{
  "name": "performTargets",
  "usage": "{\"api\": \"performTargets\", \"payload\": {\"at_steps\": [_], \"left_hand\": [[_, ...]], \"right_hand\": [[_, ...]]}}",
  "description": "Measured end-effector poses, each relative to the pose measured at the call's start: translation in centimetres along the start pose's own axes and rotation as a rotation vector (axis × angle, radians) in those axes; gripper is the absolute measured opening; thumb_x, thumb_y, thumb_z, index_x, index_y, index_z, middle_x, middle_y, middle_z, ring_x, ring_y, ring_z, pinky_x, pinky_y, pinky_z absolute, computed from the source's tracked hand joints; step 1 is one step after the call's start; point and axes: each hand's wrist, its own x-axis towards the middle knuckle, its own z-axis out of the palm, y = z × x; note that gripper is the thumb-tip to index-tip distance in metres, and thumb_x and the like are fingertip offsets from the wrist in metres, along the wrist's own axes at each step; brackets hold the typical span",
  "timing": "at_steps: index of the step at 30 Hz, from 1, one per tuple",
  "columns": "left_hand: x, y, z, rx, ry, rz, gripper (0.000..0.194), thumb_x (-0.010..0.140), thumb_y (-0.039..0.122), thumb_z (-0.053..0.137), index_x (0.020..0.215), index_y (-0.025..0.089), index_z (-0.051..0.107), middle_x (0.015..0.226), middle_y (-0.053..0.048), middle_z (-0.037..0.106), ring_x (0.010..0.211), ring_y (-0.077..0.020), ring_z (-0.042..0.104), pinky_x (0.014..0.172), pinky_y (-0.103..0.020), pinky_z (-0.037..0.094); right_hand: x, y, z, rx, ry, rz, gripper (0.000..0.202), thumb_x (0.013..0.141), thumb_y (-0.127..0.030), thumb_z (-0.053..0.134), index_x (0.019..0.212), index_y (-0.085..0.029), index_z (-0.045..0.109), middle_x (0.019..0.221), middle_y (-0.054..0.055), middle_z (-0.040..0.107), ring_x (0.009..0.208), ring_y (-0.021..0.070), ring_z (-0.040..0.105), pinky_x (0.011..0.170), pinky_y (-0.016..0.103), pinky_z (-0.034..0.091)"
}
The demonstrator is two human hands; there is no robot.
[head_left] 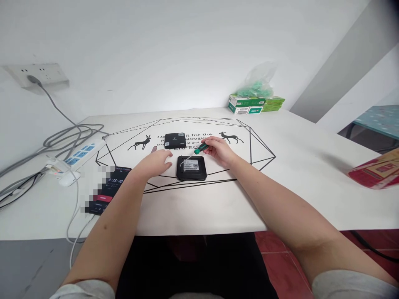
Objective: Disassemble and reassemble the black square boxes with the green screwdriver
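A screwdriver (pixel 198 149) with a green and black handle is in my right hand (pixel 218 149), its fingers wrapped round the handle. The thin shaft slants down to the left, and its tip is at the left part of a square black box (pixel 191 175) with a white label on its face. To the left of this box is my left hand (pixel 158 162), empty, with thumb and finger apart; it does not appear to touch the box. Behind the left hand, a small pinkish piece (pixel 153 149) shows, its kind unclear. Farther back lies another flat black box (pixel 175 140).
A phone (pixel 109 187) with a running timer lies left, beside a power strip (pixel 82 155) and coiled grey cables (pixel 71 133). Green and white cartons (pixel 246 104) with a plastic bag (pixel 257 83) on top stand at the back. A red package (pixel 375 172) is at the right edge.
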Motion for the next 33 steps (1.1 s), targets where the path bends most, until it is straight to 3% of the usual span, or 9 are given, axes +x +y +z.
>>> {"api": "performTargets", "payload": {"at_steps": [2, 6, 19, 25, 29, 33], "left_hand": [[-0.1, 0.2, 0.1, 0.027, -0.044, 0.06, 0.05, 0.104, 0.039, 0.048, 0.15, 0.023, 0.061, 0.153, -0.008, 0.066, 0.158, -0.0351, 0.042, 0.123, -0.047, 0.041], [-0.2, 0.5, 0.1, 0.076, -0.048, 0.147, 0.048, 0.106, 0.039, 0.043, 0.145, 0.021, 0.064, 0.147, -0.01, 0.069, 0.143, -0.0294, 0.059, 0.131, -0.047, 0.026], [0.1, 0.4, 0.4, 0.052, -0.031, 0.16, 0.052, 0.104, 0.046, 0.044, 0.144, 0.019, 0.065, 0.143, -0.013, 0.071, 0.136, -0.034, 0.063, 0.123, -0.049, 0.038], [-0.4, 0.7, 0.1, 0.071, -0.055, 0.144, 0.05, 0.105, 0.043, 0.042, 0.143, 0.021, 0.066, 0.143, -0.011, 0.071, 0.141, -0.0337, 0.06, 0.128, -0.051, 0.029], [-0.5, 0.7, -0.2, 0.077, -0.081, 0.086, 0.042, 0.105, 0.037, 0.043, 0.133, 0.021, 0.07, 0.145, -0.01, 0.069, 0.141, -0.0341, 0.06, 0.124, -0.047, 0.038], [-0.5, 0.5, -0.7, 0.107, -0.134, -0.051, 0.029, 0.102, 0.031, 0.049, 0.113, 0.019, 0.074, 0.125, -0.015, 0.078, 0.135, -0.0358, 0.065, 0.103, -0.042, 0.054]], "right_hand": [[-0.1, 0.0, 0.1, -0.004, -0.003, 0.009, 0.013, 0.08, -0.023, 0.083, 0.088, -0.015, 0.076, 0.075, 0.005, 0.077, 0.06, 0.0106, 0.064, 0.062, 0.026, 0.054], [-0.2, 0.0, 0.3, -0.02, -0.007, 0.026, 0.01, 0.08, -0.019, 0.081, 0.088, -0.015, 0.077, 0.073, 0.004, 0.075, 0.059, 0.0099, 0.062, 0.062, 0.025, 0.052], [0.0, 0.3, 0.2, -0.077, -0.019, 0.021, 0.017, 0.076, -0.024, 0.087, 0.086, -0.016, 0.076, 0.073, 0.004, 0.074, 0.058, 0.0101, 0.061, 0.062, 0.027, 0.052], [-0.1, -0.2, 0.0, -0.082, 0.015, -0.005, 0.018, 0.073, -0.025, 0.087, 0.086, -0.017, 0.076, 0.074, 0.003, 0.075, 0.058, 0.0096, 0.059, 0.061, 0.027, 0.051], [0.1, -0.2, -0.4, -0.057, 0.067, -0.057, 0.022, 0.074, -0.031, 0.089, 0.085, -0.019, 0.075, 0.073, 0.002, 0.074, 0.059, 0.0105, 0.059, 0.059, 0.026, 0.051], [0.4, 0.2, -0.5, -0.054, 0.113, -0.083, 0.03, 0.073, -0.038, 0.094, 0.085, -0.02, 0.073, 0.073, 0.001, 0.073, 0.063, 0.0111, 0.064, 0.062, 0.025, 0.056]]}}
